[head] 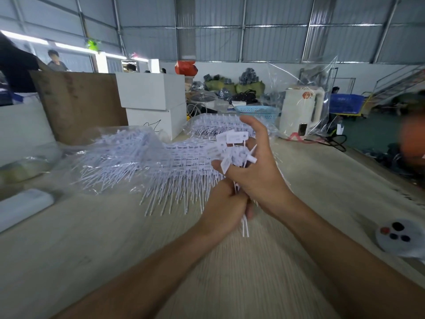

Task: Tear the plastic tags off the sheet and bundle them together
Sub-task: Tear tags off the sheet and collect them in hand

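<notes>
My left hand (226, 204) grips the thin stems of a bundle of white plastic tags (232, 149), fingers curled round them above the wooden table (115, 238). My right hand (255, 164) is raised just above it, cupped round the flag-shaped tag heads, thumb and fingers touching them. A few stem ends poke out below my left fist. Sheets of joined white tags (179, 166) lie spread on the table just behind and to the left of my hands, their stems pointing toward me.
More tag sheets in clear bags (117, 155) lie at left and at the back (220, 125). White boxes (153, 90), a brown board, a white kettle (301, 111) and a blue basket stand behind. A round white container (399, 236) sits at right.
</notes>
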Motion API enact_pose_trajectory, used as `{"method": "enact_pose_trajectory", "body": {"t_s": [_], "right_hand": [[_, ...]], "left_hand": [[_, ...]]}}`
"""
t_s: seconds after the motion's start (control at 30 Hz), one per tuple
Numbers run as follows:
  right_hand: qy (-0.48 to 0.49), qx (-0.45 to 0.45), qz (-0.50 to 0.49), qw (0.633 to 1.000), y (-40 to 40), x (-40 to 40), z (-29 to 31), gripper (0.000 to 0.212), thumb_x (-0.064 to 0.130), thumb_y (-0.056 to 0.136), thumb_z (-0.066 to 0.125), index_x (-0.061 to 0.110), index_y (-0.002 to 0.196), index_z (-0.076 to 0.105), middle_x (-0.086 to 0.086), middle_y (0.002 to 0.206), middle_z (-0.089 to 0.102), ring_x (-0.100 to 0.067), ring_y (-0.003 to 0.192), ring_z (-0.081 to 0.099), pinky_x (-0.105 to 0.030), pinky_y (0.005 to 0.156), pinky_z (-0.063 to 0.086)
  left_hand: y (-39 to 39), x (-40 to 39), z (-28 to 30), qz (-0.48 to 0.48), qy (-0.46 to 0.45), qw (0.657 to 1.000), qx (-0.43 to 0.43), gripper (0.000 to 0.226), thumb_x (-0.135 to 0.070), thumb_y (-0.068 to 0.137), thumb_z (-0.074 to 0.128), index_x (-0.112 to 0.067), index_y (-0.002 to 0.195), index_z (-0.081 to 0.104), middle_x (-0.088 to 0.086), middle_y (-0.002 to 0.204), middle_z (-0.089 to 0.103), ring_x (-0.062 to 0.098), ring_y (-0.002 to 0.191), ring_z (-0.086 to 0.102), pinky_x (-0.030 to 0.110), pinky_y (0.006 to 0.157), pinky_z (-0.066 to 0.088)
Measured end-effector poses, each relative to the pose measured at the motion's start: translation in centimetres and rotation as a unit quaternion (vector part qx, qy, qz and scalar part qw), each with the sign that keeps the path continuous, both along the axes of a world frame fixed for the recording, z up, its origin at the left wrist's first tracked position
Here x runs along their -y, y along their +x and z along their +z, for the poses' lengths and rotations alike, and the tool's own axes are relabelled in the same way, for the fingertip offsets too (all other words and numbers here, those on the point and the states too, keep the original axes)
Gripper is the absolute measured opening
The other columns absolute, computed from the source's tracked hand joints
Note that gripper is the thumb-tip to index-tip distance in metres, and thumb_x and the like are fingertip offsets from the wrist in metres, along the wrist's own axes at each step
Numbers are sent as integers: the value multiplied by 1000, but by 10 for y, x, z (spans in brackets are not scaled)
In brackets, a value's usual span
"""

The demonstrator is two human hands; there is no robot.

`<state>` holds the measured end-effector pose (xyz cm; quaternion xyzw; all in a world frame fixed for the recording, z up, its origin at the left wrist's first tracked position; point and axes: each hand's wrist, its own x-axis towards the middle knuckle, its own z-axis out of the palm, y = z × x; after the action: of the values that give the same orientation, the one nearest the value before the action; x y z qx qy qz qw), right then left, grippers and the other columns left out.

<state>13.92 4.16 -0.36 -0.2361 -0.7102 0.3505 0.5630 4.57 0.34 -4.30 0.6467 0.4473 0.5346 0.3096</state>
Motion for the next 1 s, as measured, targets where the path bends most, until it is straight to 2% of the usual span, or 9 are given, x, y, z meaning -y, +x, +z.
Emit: {"method": "enact_pose_trajectory", "body": {"t_s": [0.1, 0.17, 0.3, 0.47, 0.53, 0.63, 0.77, 0.9, 1.0], "right_hand": [[0, 16, 5, 1000, 2, 2, 6, 94, 18, 75, 90, 46, 144, 32, 16, 134, 57, -29, 113, 66, -56, 91, 58], [-12, 24, 20, 999, 5, 2, 9, 100, 26, 69, 93, 54, 143, 31, 6, 134, 57, -41, 101, 70, -60, 81, 59], [-39, 49, 35, 997, 0, 3, -4, 115, 41, 61, 92, 53, 150, 20, 5, 155, 35, -17, 117, 66, -35, 93, 58], [-73, 30, 26, 997, -10, 6, -25, 116, 38, 66, 86, 45, 155, 13, 20, 135, 47, 4, 106, 66, -14, 81, 53], [-93, 36, 32, 995, -17, 7, -31, 106, 27, 72, 88, 33, 155, 23, 21, 121, 63, 5, 103, 68, -15, 81, 56], [-92, 26, -14, 995, -21, 5, -31, 56, 9, 79, 85, 13, 128, 56, 5, 102, 76, -9, 97, 73, -28, 88, 58], [-73, 15, -54, 996, -16, 1, -27, 10, 7, 88, 76, 4, 96, 73, 5, 85, 78, -7, 73, 72, -15, 64, 52], [-59, 21, -49, 997, -15, 1, -25, 9, 2, 86, 77, 2, 95, 74, 4, 86, 78, -5, 85, 73, -12, 73, 50], [-51, 16, -27, 998, -14, 2, -19, 29, 7, 83, 82, 9, 108, 68, 4, 94, 77, -8, 89, 74, -15, 71, 52]], "left_hand": [[1, 0, 3, 12, 13, 1000, 19, 27, -14, 94, 42, -18, 77, 63, 1, 47, 57, 15, 45, 56, 35, 54, 52], [0, -4, 5, 25, 17, 999, 23, 44, -6, 99, 40, -31, 70, 63, -8, 45, 54, 5, 40, 51, 30, 46, 46], [-9, -5, 3, 46, 36, 998, -8, 47, -1, 99, 42, -33, 68, 56, -25, 51, 55, -6, 43, 51, 11, 45, 35], [-30, -4, -1, 70, 33, 995, 54, 44, -30, 105, 48, -28, 63, 62, -10, 47, 54, -1, 40, 47, 12, 43, 34], [-27, -1, -8, 55, 32, 998, -12, 45, -18, 101, 47, -35, 63, 61, -11, 54, 54, -5, 45, 50, 9, 47, 35], [-18, -1, -14, 55, 38, 997, -45, 40, -2, 99, 47, -40, 91, 51, -18, 69, 57, -9, 58, 57, 12, 56, 43], [-15, -7, -14, 10, -17, 999, -25, 23, 0, 92, 46, -15, 82, 61, 2, 60, 65, 3, 51, 60, 22, 53, 50], [-18, -6, -10, -14, 19, 1000, 7, 43, 8, 76, 54, -31, 90, 64, -7, 80, 74, -2, 76, 69, 15, 65, 53], [-18, -5, -8, -27, 10, 999, 44, 41, 9, 83, 50, -28, 97, 61, -9, 76, 72, 3, 70, 70, 18, 59, 54]]}}
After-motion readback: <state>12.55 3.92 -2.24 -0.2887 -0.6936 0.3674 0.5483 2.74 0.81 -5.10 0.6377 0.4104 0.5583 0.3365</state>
